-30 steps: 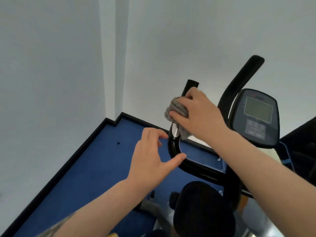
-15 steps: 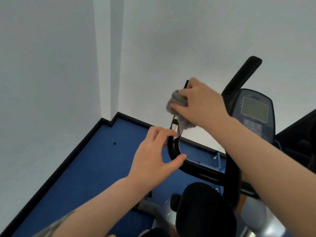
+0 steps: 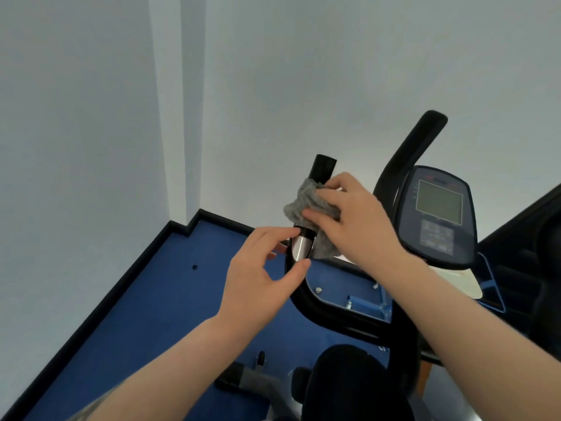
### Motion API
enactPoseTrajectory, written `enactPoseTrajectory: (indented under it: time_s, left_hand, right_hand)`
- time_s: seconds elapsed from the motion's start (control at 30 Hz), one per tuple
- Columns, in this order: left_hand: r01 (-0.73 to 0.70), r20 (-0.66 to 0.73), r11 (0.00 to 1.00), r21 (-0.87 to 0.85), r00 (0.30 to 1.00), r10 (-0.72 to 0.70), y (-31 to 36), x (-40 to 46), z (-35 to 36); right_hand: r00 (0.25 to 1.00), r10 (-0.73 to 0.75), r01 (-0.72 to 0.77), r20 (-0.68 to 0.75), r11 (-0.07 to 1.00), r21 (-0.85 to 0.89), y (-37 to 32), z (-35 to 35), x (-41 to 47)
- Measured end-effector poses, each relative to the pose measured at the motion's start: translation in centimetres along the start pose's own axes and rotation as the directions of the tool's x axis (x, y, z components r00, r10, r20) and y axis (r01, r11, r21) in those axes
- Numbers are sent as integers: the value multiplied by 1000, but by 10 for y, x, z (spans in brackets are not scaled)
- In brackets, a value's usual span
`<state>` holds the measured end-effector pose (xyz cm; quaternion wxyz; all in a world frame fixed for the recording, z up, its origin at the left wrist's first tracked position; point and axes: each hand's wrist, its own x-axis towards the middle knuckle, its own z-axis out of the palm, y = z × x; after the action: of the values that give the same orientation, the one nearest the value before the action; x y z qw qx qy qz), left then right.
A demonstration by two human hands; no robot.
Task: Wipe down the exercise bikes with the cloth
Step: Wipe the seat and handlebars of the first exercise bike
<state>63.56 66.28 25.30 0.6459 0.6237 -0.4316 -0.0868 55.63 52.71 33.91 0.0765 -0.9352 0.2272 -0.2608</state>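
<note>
As right hand (image 3: 358, 226) grips fuzzy cloth (image 3: 306, 205), round handlebar (image 3: 323, 168), perhaps foam

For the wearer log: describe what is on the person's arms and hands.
Both forearms are bare, with no sleeves in view. The left hand and right hand wear no gloves, and no rings or watch show. A dark tattoo-like marking sits low on the left forearm.

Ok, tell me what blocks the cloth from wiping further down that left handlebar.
The left hand: its thumb and fingers sit around the handlebar by the silver sensor, right below the cloth in the right hand.
</note>
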Motion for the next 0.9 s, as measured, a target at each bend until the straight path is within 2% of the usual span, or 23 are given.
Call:
enactPoseTrajectory:
  time_s: [0.1,0.17,0.23,0.27,0.33,0.4,0.47,0.53,0.6,0.7,0.73,0.8,0.83,0.9]
  left_hand:
    - [2,-69,999,-48,998,-5,0,-3,6]
    - [-14,-75,999,-47,997,10,-2,-3,7]
    - [-19,-55,999,-30,998,17,-4,-2,4]
    - [-23,-45,1000,-20,999,22,-4,-2,3]
    - [-27,-19,1000,13,999,28,-3,0,1]
    - [-32,22,998,50,999,31,-1,2,1]
    - [-64,59,995,74,996,60,0,4,0]
    - [-85,84,994,69,993,79,1,5,-1]
    - [-84,85,995,48,993,80,0,6,-2]
    - [-71,52,997,25,996,70,-2,6,1]
    - [-71,34,997,17,997,70,-3,6,2]
    - [-69,9,998,10,998,69,-3,5,5]
    - [-71,6,997,8,997,71,-4,5,5]
    - [-80,5,997,10,997,80,-6,5,5]
  right_hand:
    - [990,-14,5,-140,998,-61,5,-7,21]
    - [975,59,-53,-214,998,36,2,4,15]
    - [971,115,-78,-208,981,176,0,15,0]
    - [976,105,-70,-188,980,186,1,15,-2]
    - [986,35,-21,-161,996,86,6,6,8]
    - [978,13,-13,-208,1000,4,2,1,20]
    - [969,84,-77,-230,996,39,-6,8,15]
    - [971,150,-129,-186,984,119,-9,11,4]
    - [980,138,-129,-142,989,69,-6,2,9]
    - [947,119,-108,-298,993,53,-9,-13,41]
    - [947,116,-106,-300,993,50,-11,-15,51]
    - [973,145,-144,-179,989,17,-9,-5,57]
    - [974,178,-175,-142,984,34,-7,0,53]
    - [943,246,-212,-223,963,163,-6,8,38]
